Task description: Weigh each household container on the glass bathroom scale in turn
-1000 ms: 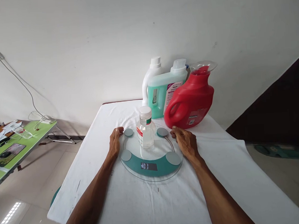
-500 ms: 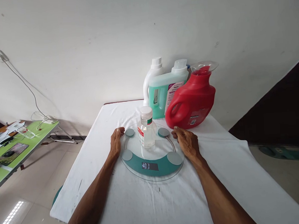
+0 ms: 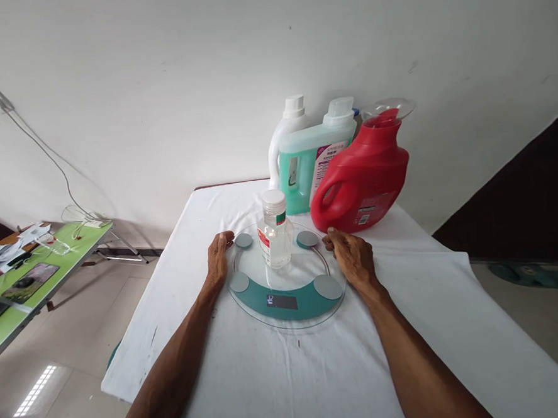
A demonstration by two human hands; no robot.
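A round glass bathroom scale (image 3: 285, 312) with a green curved band lies on the white-covered table. My left hand (image 3: 218, 255) grips its left rim, fingers closed at the edge near the upper left pad. On the opposite rim my right hand (image 3: 352, 255) is closed too, thumb on top and the other fingers partly hidden. Between the hands a clear capped bottle (image 3: 276, 237) of colourless liquid stands upright on the glass, with a red and green label. The scale's small display (image 3: 282, 302) shows a lit mark at its left end.
Behind the scale stand a red jug (image 3: 362, 178) with a clear funnel-like piece on its mouth, a green liquid bottle (image 3: 299, 163) and a white bottle (image 3: 281, 136), close to the wall. A low green table (image 3: 80, 240) with papers and a cable is at far left.
The digits on the scale's display have gone, leaving only the mark at its left. My view has shifted slightly; both hands keep their places at the rim and the bottle stays put.
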